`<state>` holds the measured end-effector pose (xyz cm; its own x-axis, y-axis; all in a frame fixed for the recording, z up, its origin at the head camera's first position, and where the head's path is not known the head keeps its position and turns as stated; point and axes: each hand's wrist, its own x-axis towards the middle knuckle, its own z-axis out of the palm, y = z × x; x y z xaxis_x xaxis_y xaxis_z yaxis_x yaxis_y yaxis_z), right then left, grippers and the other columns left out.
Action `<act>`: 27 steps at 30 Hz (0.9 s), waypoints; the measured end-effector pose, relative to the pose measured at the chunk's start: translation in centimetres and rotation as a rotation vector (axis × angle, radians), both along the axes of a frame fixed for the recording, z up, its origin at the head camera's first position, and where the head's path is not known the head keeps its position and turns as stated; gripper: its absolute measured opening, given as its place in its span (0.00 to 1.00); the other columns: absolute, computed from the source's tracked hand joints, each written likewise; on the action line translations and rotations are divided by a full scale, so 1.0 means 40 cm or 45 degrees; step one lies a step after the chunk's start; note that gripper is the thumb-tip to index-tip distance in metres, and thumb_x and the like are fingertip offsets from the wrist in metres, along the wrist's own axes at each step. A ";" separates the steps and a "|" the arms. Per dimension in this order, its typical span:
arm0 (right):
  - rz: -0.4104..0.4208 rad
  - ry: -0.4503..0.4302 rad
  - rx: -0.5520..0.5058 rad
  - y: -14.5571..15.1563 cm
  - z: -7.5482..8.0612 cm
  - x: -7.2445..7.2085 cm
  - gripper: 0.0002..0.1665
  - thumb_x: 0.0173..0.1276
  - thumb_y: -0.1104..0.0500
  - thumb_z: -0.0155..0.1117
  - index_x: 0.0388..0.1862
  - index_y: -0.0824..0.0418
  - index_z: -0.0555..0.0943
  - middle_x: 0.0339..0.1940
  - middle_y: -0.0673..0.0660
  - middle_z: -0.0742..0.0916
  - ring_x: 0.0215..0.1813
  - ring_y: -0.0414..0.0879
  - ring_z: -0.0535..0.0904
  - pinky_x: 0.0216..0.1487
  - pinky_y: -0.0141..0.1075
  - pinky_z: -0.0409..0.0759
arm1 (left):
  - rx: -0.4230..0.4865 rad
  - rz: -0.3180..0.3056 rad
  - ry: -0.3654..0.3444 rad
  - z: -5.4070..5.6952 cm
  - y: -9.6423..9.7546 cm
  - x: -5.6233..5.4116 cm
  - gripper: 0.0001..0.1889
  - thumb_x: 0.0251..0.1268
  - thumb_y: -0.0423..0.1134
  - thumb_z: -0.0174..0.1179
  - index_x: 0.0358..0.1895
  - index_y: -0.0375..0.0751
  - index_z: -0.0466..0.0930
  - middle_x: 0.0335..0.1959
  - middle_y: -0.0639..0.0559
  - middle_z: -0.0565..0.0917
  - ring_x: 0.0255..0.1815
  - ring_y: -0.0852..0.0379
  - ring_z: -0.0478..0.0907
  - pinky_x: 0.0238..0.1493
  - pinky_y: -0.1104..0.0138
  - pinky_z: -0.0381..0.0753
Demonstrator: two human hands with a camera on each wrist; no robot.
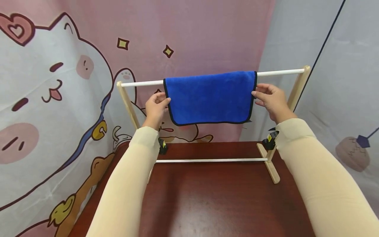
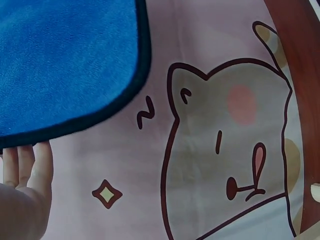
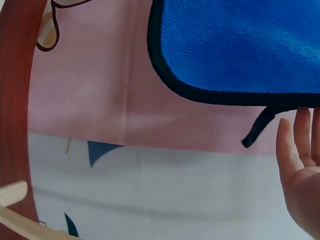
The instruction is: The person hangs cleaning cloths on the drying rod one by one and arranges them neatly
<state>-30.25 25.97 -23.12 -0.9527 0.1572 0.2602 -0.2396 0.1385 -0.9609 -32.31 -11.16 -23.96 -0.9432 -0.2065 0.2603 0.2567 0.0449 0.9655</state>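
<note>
A blue towel (image 1: 210,98) with black edging hangs folded over the top white rod of a wooden rack (image 1: 284,72). At the towel's left side edge, my left hand (image 1: 156,108) pinches the cloth, thumb in front and fingers partly behind. My right hand (image 1: 273,100) does the same at the right side edge, a little below the rod. In the left wrist view, the left fingers (image 2: 40,167) pass behind the black border. The right wrist view shows the right fingers (image 3: 302,135) at the border, near a dark strap (image 3: 257,129); their tips are partly hidden.
The rack stands on a dark red-brown table (image 1: 219,197), with a lower white rod (image 1: 207,160) and a wooden foot (image 1: 270,166) at right. Behind it hangs a pink and white cartoon curtain (image 1: 201,36). Black devices (image 1: 268,142) sit near both wrists.
</note>
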 end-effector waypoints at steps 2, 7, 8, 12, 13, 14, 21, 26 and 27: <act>0.023 -0.028 -0.001 0.000 -0.004 0.001 0.24 0.64 0.55 0.69 0.57 0.58 0.75 0.40 0.41 0.81 0.42 0.32 0.79 0.39 0.25 0.81 | -0.001 -0.010 -0.006 -0.002 -0.001 0.001 0.17 0.65 0.31 0.62 0.56 0.36 0.76 0.43 0.50 0.79 0.44 0.57 0.77 0.50 0.58 0.81; 0.026 -0.047 -0.002 -0.008 -0.001 0.001 0.18 0.64 0.54 0.69 0.51 0.54 0.79 0.40 0.42 0.82 0.42 0.34 0.79 0.38 0.25 0.81 | -0.008 -0.017 0.003 0.002 -0.003 0.003 0.13 0.65 0.30 0.61 0.52 0.35 0.77 0.39 0.53 0.78 0.41 0.59 0.77 0.46 0.61 0.82; 0.027 -0.037 -0.017 -0.010 0.002 0.001 0.15 0.64 0.54 0.69 0.49 0.53 0.80 0.39 0.42 0.82 0.42 0.34 0.79 0.37 0.25 0.81 | -0.009 -0.014 0.004 0.005 -0.002 0.003 0.12 0.65 0.30 0.61 0.51 0.35 0.77 0.39 0.53 0.79 0.41 0.59 0.77 0.46 0.61 0.82; 0.025 0.004 -0.103 -0.015 0.022 0.004 0.09 0.63 0.59 0.69 0.42 0.52 0.82 0.35 0.43 0.83 0.38 0.35 0.80 0.34 0.26 0.81 | -0.020 0.006 0.012 0.020 -0.001 0.004 0.09 0.66 0.31 0.61 0.48 0.38 0.78 0.38 0.53 0.79 0.39 0.59 0.75 0.43 0.62 0.80; 0.021 0.011 -0.116 -0.015 0.028 0.004 0.08 0.63 0.60 0.69 0.41 0.53 0.82 0.35 0.44 0.83 0.37 0.36 0.80 0.33 0.26 0.81 | -0.023 0.015 0.013 0.024 -0.001 0.003 0.09 0.66 0.31 0.61 0.47 0.38 0.78 0.37 0.54 0.79 0.38 0.59 0.75 0.42 0.63 0.79; 0.014 0.019 -0.086 -0.016 0.034 0.005 0.08 0.64 0.59 0.68 0.41 0.52 0.82 0.35 0.43 0.83 0.37 0.35 0.80 0.33 0.26 0.81 | -0.022 0.022 0.017 0.029 -0.001 0.002 0.08 0.66 0.31 0.61 0.47 0.38 0.78 0.37 0.54 0.79 0.38 0.59 0.75 0.42 0.63 0.79; -0.040 0.039 -0.082 -0.022 0.080 -0.002 0.08 0.64 0.61 0.67 0.43 0.55 0.82 0.33 0.44 0.83 0.36 0.35 0.80 0.30 0.25 0.81 | -0.012 0.078 0.051 0.059 -0.002 -0.006 0.08 0.66 0.32 0.61 0.46 0.38 0.79 0.36 0.53 0.79 0.36 0.60 0.75 0.38 0.65 0.78; -0.079 0.041 -0.069 -0.022 0.106 -0.008 0.09 0.65 0.61 0.67 0.44 0.56 0.81 0.33 0.44 0.83 0.36 0.36 0.80 0.30 0.24 0.81 | 0.040 0.069 0.059 0.077 0.005 -0.010 0.07 0.65 0.30 0.61 0.45 0.37 0.79 0.38 0.49 0.81 0.35 0.60 0.76 0.37 0.65 0.80; -0.084 0.040 -0.068 -0.022 0.109 -0.009 0.09 0.65 0.61 0.67 0.44 0.56 0.81 0.33 0.45 0.83 0.36 0.36 0.79 0.30 0.24 0.81 | 0.049 0.068 0.059 0.080 0.006 -0.010 0.07 0.65 0.30 0.61 0.45 0.37 0.79 0.38 0.48 0.81 0.35 0.60 0.76 0.36 0.66 0.80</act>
<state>-30.60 25.07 -18.75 -0.9312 0.2339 0.2794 -0.2619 0.1036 -0.9595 -32.73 -10.94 -20.75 -0.9176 -0.2668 0.2946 0.2995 0.0230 0.9538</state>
